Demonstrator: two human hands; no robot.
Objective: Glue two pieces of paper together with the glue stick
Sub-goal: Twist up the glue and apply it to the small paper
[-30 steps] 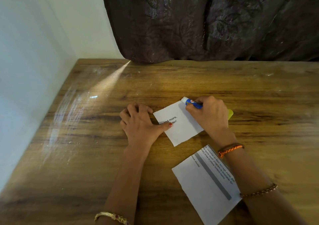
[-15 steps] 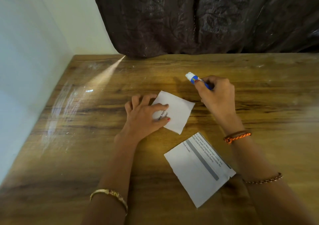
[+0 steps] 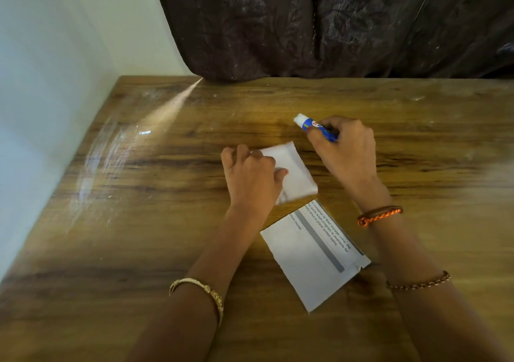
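A small white paper piece (image 3: 296,172) is at the table's middle, blurred, with my left hand (image 3: 250,178) gripping its left side, thumb on top. My right hand (image 3: 343,150) is just right of it and holds a blue glue stick (image 3: 315,126), whose white tip points up and left, clear of the paper. A larger printed paper piece (image 3: 311,261) with a grey bar and text lies flat nearer to me, between my forearms, touched by neither hand.
The wooden table (image 3: 139,222) meets a pale wall (image 3: 41,111) on the left. A dark curtain (image 3: 333,22) hangs along the far edge. Bracelets sit on both wrists.
My right hand lifted the glue stick off the small paper and drew it back to the right. My left hand closed over the small paper and turned it, pulling it nearer the printed piece.
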